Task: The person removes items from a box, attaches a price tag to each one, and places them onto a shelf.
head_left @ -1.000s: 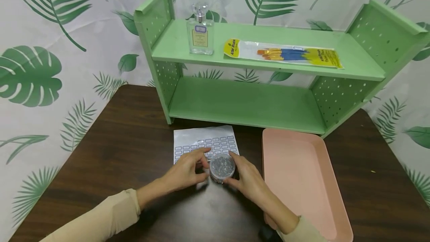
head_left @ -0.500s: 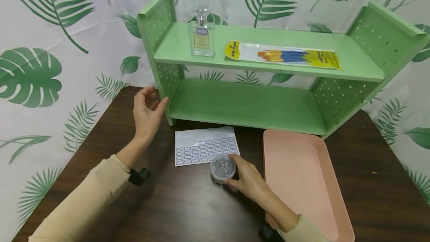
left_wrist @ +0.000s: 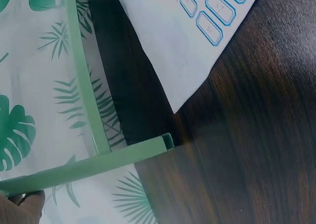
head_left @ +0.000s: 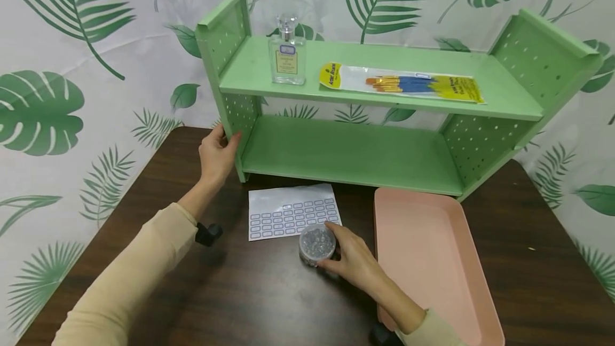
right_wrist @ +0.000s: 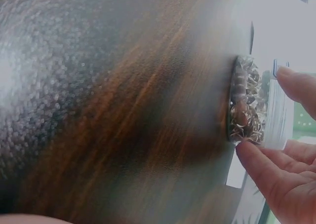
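Observation:
In the head view my left hand [head_left: 214,158] holds the front edge of the left side panel of a green two-tier shelf [head_left: 353,151]. Its fingers go round the outer side, and the thumb lies at the front edge. The left wrist view catches the fingertips [left_wrist: 33,203] against the green panel. My right hand [head_left: 356,260] grips a round clear jar [head_left: 317,243] of silvery flakes from its right side. Seen from the right wrist, the jar [right_wrist: 249,98] sits on the dark table, thumb and fingers about its side and lid.
A sheet of blue-framed labels [head_left: 288,198] lies behind the jar, before the shelf. At right stands a pink tray [head_left: 427,260], partly under the right forearm. The upper shelf bears a glass perfume bottle [head_left: 287,63] and a packet of paintbrushes [head_left: 403,84].
My left hand has left the jar's side and moved up and left to the shelf's left panel, taking hold of it. The right hand has stayed on the jar.

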{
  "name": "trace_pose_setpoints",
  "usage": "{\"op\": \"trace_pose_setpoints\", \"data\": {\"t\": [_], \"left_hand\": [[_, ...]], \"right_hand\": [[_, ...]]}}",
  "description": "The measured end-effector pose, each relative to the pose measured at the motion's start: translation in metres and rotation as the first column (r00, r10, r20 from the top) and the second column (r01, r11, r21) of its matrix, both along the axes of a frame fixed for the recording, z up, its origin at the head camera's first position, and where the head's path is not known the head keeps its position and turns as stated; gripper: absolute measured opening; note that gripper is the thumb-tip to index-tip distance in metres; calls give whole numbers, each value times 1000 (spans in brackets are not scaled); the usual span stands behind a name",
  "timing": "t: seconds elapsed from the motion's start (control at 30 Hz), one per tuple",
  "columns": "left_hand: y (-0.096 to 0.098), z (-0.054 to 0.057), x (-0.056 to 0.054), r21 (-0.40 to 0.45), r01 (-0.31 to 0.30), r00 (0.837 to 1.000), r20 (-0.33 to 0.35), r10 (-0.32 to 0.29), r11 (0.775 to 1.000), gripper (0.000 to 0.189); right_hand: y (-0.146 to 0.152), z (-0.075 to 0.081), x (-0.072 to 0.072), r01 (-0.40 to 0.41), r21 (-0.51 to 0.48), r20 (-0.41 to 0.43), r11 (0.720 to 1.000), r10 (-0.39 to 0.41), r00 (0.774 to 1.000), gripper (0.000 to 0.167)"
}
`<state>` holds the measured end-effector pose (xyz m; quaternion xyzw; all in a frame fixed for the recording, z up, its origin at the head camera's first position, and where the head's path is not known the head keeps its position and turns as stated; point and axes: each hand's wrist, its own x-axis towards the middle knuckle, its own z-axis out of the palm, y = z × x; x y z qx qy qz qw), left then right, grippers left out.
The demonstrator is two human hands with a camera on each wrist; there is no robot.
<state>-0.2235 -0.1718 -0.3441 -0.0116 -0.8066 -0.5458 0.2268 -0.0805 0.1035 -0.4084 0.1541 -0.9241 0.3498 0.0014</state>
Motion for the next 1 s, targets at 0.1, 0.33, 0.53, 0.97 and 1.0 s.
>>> {"op": "trace_pose_setpoints", "data": {"t": [0.1,0.33,0.53,0.97,1.0], "left_hand": [[1,-1,-1,-22,-1,1000,-28,1,1000,29],[1,-4,-3,-49,3,996,-83,-7,999,27],[-1,-6,-4,-70,-3,993,-119,-5,998,25],[-2,-6,-5,-118,-26,988,-153,7,993,21],[-2,-7,-5,-118,-27,988,-155,8,993,21]], "right_hand": [[1,0,0,1,1,-3,1000,-1,1000,74],[2,-1,0,14,1,-9,1000,-14,1000,73],[2,-1,1,22,-32,-4,999,-23,1000,72],[8,1,7,80,-190,125,978,-57,991,68],[9,3,8,89,-210,144,974,-60,988,67]]}}
